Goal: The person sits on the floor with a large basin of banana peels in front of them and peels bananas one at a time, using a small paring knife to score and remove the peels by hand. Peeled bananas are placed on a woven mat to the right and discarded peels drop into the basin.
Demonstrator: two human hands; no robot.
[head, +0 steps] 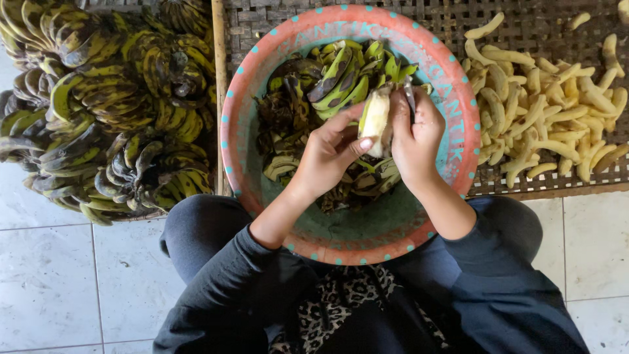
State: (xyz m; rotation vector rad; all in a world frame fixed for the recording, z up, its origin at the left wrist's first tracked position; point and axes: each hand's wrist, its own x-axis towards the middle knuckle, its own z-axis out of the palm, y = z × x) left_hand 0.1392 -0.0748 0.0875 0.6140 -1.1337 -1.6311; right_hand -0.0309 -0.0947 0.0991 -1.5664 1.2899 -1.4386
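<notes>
My left hand (331, 149) grips a half-peeled pale banana (375, 118) over a large round basin (244, 111) with a pinkish rim. My right hand (415, 134) holds a small knife (409, 92) against the banana's top, blade pointing away from me. Green and black banana peels (341, 75) lie piled inside the basin beneath both hands.
Bunches of unpeeled green-black bananas (111, 111) are heaped at the left. Several peeled pale bananas (544, 105) lie on a woven bamboo tray (524, 26) at the right. My knees in dark trousers press against the basin; white floor tiles (52, 288) surround me.
</notes>
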